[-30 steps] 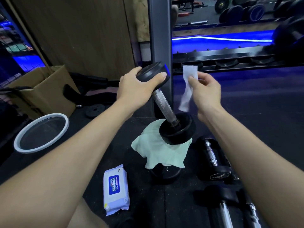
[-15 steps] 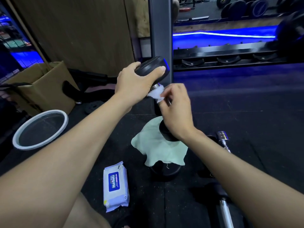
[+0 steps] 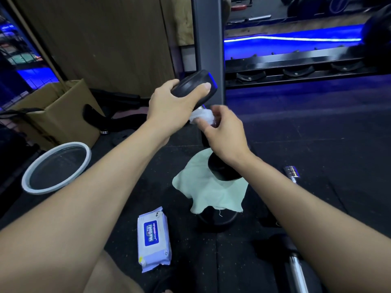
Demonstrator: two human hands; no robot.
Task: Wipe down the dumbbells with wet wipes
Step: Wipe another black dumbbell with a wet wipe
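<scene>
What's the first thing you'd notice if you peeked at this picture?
Right in the middle, a left hand grips the top end of a black dumbbell that stands tilted, while the right hand squeezes a white wet wipe round its bar. Its bottom end sits on a pale green cloth. A wipes pack lies on the dark floor in front, and a glowing blue light strip shines at the back.

A gym: black rubber floor [image 3: 317,144], a dumbbell rack [image 3: 296,68] with empty cradles, round weights [image 3: 313,5] in the background and chrome-handled dumbbells [image 3: 296,269] lying about.
</scene>
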